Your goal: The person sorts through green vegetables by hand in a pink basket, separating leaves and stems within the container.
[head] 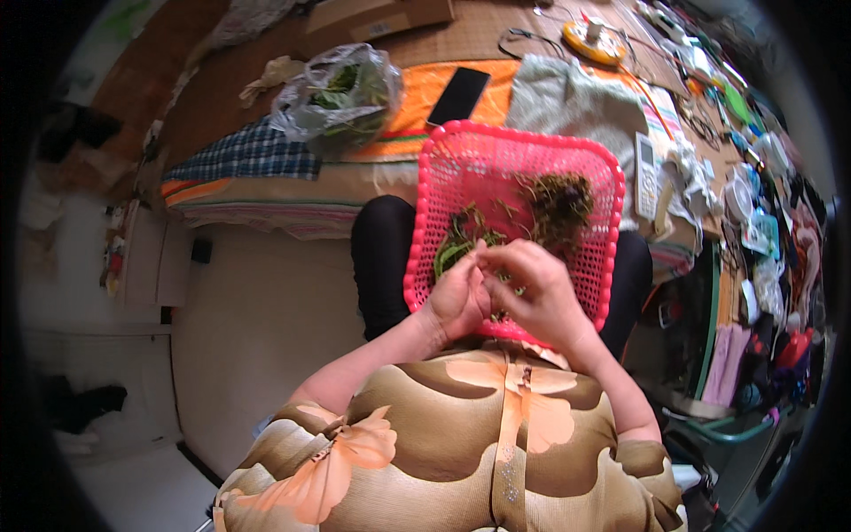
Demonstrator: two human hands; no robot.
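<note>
A pink plastic basket (pixel 613 219) with a lattice wall rests on my lap. Over its near half, my left hand (pixel 459 296) and my right hand (pixel 535 279) meet at the fingertips. Their fingers are curled and hide whatever may be pinched between them. Leafy green stems (pixel 452 249) lie in the basket just beyond my left hand. Farther back on the right side sits a clump of brown, root-like plant matter (pixel 562 199). Small green bits show below and between my hands.
Ahead stands a cloth-covered bed or low platform with a clear plastic bag (pixel 292 100) of greens, a black smartphone (pixel 459 96), a grey cloth (pixel 565 100) and a white cordless handset (pixel 645 176). A cardboard box (pixel 379 23) lies behind. Clutter fills the right side.
</note>
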